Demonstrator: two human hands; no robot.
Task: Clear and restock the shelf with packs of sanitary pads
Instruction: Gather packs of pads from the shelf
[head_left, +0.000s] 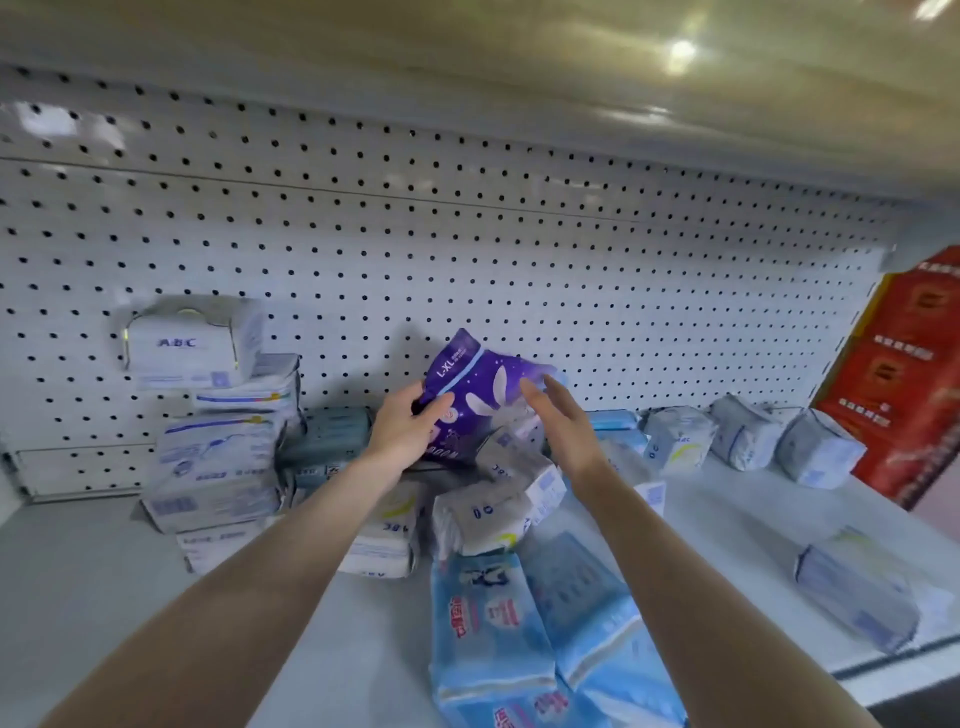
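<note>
The main risk, as we judge it, lies in the loose heap of white and grey soft plastic packs (498, 499) beneath our hands; the glossy purple soft plastic pack of sanitary pads marked L-XL (483, 395) is held tilted above that heap, near the white perforated metal back panel (467, 234); if we set it down there, it may slide off or push its neighbours toward the front of the pale grey metal shelf (78, 571); the slick film could also slip out, since only one hand has a real hold of it; the irregular stack of white packs (218, 467) at the left looks unsteady, and a knock from our left forearm might bring it down; the two light blue plastic packs (519, 649) lie at the front, nearest us, and a nudge from an elbow could send them off the edge. As to the grip: our left hand (402, 434) grips the purple pack, fingers and thumb curled round its lower left edge; our right hand (563, 426) is spread flat, fingers straight and close together, fingertips at the pack's right side; whether they touch the film or hover just beside it we cannot tell; that hand holds nothing.
</note>
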